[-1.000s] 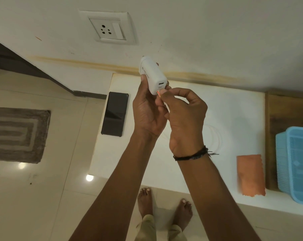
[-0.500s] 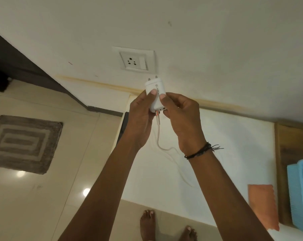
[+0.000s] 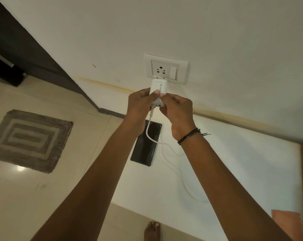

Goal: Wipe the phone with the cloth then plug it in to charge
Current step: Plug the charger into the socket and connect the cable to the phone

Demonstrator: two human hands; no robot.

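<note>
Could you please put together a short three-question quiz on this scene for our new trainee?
1. True or false: the charger is fully seated in the wall socket.
2. Which hands grip the charger? A) left only B) right only C) both
3. Fill in: the phone lies on the white ____.

Key
1. False: its pins sit just below the socket holes, not yet inserted.
2. C: the left hand and the right hand both hold it.
3. Table; the white cable from the charger trails across the phone, and the orange cloth lies at the right.
</note>
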